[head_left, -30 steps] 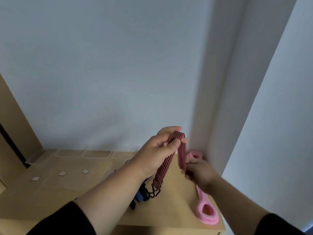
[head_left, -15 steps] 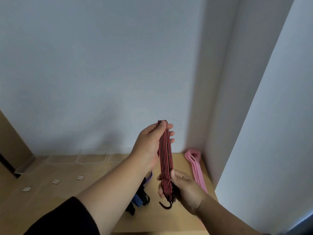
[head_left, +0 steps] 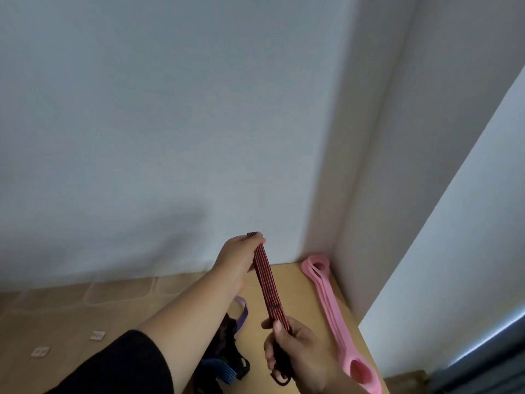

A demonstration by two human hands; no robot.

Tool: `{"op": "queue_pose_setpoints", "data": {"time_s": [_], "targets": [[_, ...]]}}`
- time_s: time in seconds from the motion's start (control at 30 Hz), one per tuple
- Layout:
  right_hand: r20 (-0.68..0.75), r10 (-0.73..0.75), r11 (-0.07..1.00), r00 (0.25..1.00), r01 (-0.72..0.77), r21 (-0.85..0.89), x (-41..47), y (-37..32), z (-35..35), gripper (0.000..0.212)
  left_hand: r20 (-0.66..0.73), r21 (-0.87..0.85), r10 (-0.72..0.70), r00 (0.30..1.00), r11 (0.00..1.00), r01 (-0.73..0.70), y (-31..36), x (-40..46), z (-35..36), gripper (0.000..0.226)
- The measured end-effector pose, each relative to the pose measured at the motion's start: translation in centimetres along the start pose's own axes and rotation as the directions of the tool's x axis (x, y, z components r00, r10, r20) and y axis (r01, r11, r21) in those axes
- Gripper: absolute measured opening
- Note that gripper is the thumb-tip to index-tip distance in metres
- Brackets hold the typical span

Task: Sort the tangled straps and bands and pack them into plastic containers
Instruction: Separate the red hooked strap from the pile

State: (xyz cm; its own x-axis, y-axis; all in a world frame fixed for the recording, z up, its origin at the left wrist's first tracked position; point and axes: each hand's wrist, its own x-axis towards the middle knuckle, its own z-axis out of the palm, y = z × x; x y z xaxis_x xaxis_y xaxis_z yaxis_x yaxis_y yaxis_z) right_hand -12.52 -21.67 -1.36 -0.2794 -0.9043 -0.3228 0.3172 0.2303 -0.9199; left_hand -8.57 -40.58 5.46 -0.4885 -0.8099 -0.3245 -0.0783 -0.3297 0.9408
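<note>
A red and black striped strap, folded into a tight bundle, is held stretched above the wooden table. My left hand grips its upper end. My right hand grips its lower end, where black hooks hang below the fingers. Under my left forearm lies a tangle of bands: a purple one, a blue striped one and black straps. A pink band lies stretched along the table's right edge. Clear plastic containers stand at the back by the wall.
A white wall rises behind the table, and a white corner column stands at its back right. Small white stickers lie on the table's left part. The table's right edge runs beside the pink band.
The strap has gone from a loose fold at the top to a taut straight bundle. My right hand has slid down to its hook end and my left has kept the top.
</note>
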Motion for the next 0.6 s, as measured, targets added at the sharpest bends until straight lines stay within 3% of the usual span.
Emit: {"op": "queue_pose_setpoints", "data": {"time_s": [0.13,0.27,0.47,0.53,0.6], "targets": [[-0.191,0.125,0.991,0.974,-0.130,-0.014,1.6,1.7,-1.4,0.037,0.173,0.022,-0.089,0.981,0.996,0.086,-1.4,3.5,-1.0,0.013],[-0.381,0.210,0.977,0.900,-0.207,0.048,2.6,3.7,-1.9,0.030,0.188,0.071,-0.120,0.975,0.992,0.109,-3.5,7.0,-0.3,0.017],[-0.435,0.339,0.941,0.835,-0.296,0.166,3.5,5.2,-3.9,0.034,0.139,0.169,-0.168,0.976,0.975,0.144,-6.8,10.6,3.0,0.039],[-0.441,0.398,0.917,0.804,-0.336,0.216,3.9,5.5,-4.8,0.037,0.142,0.248,-0.172,0.975,0.960,0.133,-7.9,11.9,4.1,0.028],[-0.460,0.417,0.907,0.784,-0.396,0.148,4.7,6.0,-6.2,0.035,0.150,0.326,-0.162,0.975,0.940,0.106,-9.1,13.3,5.3,0.010]]}}
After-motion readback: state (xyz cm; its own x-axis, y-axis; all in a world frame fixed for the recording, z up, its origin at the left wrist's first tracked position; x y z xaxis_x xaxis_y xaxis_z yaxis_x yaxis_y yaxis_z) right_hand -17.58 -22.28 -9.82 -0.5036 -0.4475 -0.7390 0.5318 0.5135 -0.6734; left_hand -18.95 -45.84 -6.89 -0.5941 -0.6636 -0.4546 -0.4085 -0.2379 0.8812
